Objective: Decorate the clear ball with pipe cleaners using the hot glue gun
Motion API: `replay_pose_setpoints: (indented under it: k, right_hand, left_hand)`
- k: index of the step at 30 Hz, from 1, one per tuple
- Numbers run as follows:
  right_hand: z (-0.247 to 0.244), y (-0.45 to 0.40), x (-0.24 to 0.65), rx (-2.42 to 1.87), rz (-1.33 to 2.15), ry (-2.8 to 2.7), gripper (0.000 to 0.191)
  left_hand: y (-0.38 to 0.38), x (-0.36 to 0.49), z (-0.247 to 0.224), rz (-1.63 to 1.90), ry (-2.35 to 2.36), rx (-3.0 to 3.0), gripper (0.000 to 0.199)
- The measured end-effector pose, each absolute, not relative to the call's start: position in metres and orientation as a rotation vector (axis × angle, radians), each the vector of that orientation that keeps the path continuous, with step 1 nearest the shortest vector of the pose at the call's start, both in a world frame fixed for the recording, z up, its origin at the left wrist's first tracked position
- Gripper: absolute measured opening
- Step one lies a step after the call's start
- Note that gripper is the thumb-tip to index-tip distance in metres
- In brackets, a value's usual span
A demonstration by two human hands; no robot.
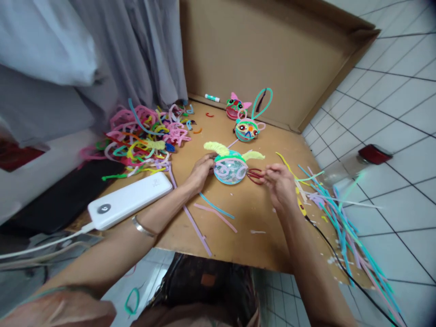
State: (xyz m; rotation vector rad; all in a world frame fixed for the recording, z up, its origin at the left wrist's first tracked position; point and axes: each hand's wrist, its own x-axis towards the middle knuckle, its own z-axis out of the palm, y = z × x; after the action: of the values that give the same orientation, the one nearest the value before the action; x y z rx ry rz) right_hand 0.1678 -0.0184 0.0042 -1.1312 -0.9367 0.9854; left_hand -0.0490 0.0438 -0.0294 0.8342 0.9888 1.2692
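A round clear ornament [230, 171] with blue and green rims, lilac curls on its front and two fuzzy yellow horns stands at the middle of the table. My left hand [203, 171] grips its left side, the fingertips partly hidden behind it. My right hand [279, 181] is just to the right, its fingers closed at a pair of dark red scissors [255, 176] beside the ornament. Below lie a blue strip [217, 205] and a pink strip [218, 215]. Behind stand two finished-looking decorated balls, one with pink ears [235, 109], one with a teal loop [247, 130].
A tangled heap of colourful pipe cleaners [143, 131] lies at the left, near a white power bank [129, 202]. Long strips [340, 218] and a yellow tool [301, 206] with a black cable lie at the right. A cardboard wall [252, 59] rises behind.
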Motion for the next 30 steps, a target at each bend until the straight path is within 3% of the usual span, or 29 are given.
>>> replay_pose_setpoints:
  k: [5, 11, 24, 30]
  right_hand:
    - [-0.014, 0.018, 0.148, -1.196, 1.283, -0.738, 0.029]
    - [-0.024, 0.021, 0.137, -1.072, 1.346, -0.776, 0.035]
    - [-0.036, 0.03, 0.14, -1.04, 1.457, -0.716, 0.029]
    - [-0.039, 0.029, 0.144, -1.01, 1.504, -0.683, 0.027]
  left_hand:
    - [0.044, -0.05, -0.027, 1.258, 0.989, 0.801, 0.043]
    - [0.048, -0.051, -0.031, 1.259, 0.976, 0.741, 0.04]
    - [0.044, -0.053, -0.027, 1.235, 0.807, 0.635, 0.023]
    - [0.042, -0.053, -0.025, 1.216, 0.781, 0.647, 0.027]
